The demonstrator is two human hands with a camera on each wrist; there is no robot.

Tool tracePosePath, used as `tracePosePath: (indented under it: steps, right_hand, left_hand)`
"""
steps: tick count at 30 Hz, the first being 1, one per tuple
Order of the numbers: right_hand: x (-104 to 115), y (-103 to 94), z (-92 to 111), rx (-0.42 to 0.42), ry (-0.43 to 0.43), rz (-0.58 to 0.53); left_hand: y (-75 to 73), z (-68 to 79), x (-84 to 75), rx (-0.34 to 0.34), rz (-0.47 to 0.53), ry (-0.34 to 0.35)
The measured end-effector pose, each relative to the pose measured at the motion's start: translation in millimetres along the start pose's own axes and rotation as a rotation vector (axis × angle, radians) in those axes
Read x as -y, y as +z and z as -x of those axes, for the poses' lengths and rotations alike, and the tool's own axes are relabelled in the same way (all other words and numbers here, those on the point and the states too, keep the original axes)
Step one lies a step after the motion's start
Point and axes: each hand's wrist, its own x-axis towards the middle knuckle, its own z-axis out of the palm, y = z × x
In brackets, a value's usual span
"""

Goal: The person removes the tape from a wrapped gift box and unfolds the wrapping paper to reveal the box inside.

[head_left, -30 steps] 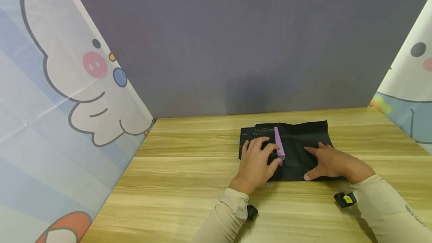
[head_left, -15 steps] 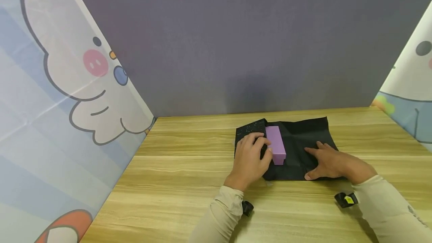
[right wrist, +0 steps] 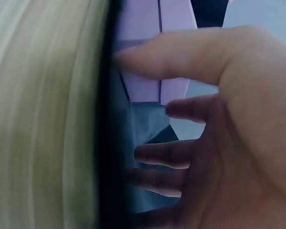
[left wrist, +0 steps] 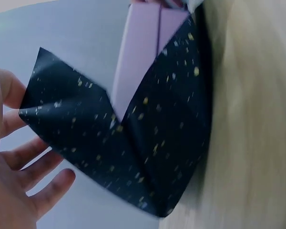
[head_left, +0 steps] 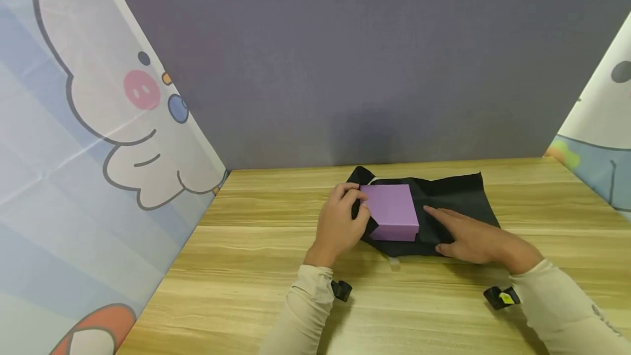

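A lilac box (head_left: 391, 205) sits on a sheet of wrapping paper (head_left: 455, 199), plain black inside and speckled white and gold outside. My left hand (head_left: 340, 223) pinches the paper's left flap, which stands raised beside the box. In the left wrist view, the speckled flap (left wrist: 76, 114) meets my thumb and index finger, while the other fingers spread loosely below. My right hand (head_left: 470, 237) lies with straight fingers over the right part of the paper, near the box. Whether its fingertips press down is unclear.
The box and paper lie on a wood-grain table (head_left: 256, 267). A grey panel (head_left: 345, 70) stands along the back, with cartoon-printed sheets (head_left: 74, 179) at both sides. Small pale tape pieces (head_left: 394, 263) show at the paper's edges.
My left hand has moved left, drawing the paper flap off the box, whose lilac top has come into view. My right hand has shifted slightly left, its fingers straighter.
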Motion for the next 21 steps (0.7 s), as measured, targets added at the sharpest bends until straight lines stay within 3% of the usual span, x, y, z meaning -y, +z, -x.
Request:
tracePosePath:
  steps: [6, 10, 17, 21]
  right_hand:
    - [7, 1.2, -2, -0.014, 0.05, -0.072]
    - [10, 3.8, -3, -0.026, 0.084, -0.068]
    - [11, 8.7, -3, -0.053, 0.062, -0.034]
    - [9, 11.1, -2, -0.062, 0.03, -0.019]
  left_hand:
    - [-14.6, -1.5, 14.0, 0.051, 0.076, -0.033]
    - [-23.7, -1.8, 22.4, 0.079, 0.145, -0.013]
    - [-36.0, -3.4, 32.4, 0.037, 0.215, 0.046]
    - [-43.5, -3.5, 39.3, 0.039, 0.179, 0.045]
